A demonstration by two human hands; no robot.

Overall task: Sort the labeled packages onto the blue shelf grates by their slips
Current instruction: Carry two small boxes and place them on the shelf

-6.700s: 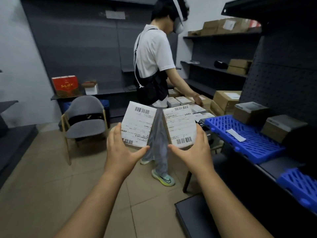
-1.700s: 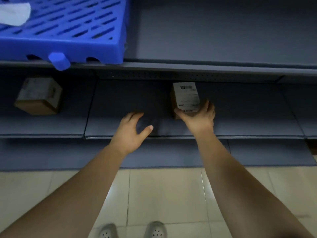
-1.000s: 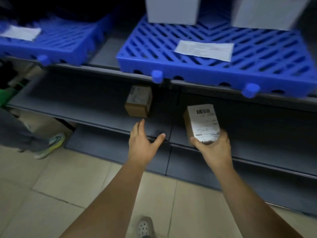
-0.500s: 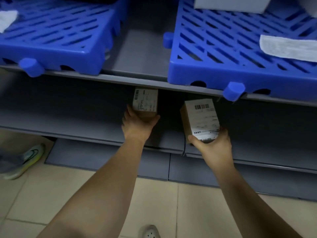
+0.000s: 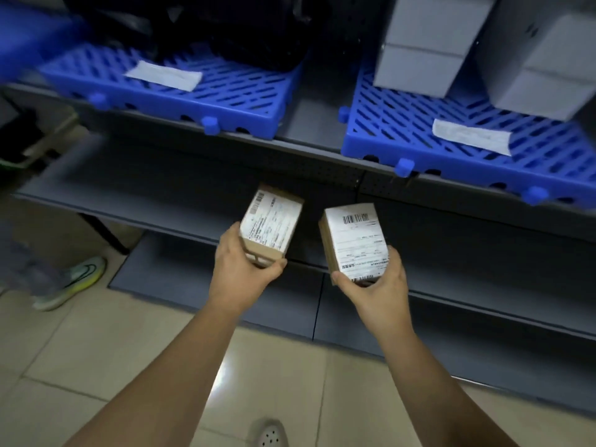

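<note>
1. Your left hand point(image 5: 245, 269) is closed around the lower end of a small cardboard package point(image 5: 271, 225), label side up and tilted to the right.
2. Your right hand point(image 5: 374, 285) grips a second labeled package point(image 5: 354, 241) from below, thumb on its left edge, barcode at the top.
3. Both packages are held in front of the lower grey shelf point(image 5: 145, 201), near each other but apart.
4. Above, two blue grates point(image 5: 225, 101) each carry a white slip point(image 5: 164, 75).

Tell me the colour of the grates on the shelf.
Blue: both grates, seen in the head view.
</note>
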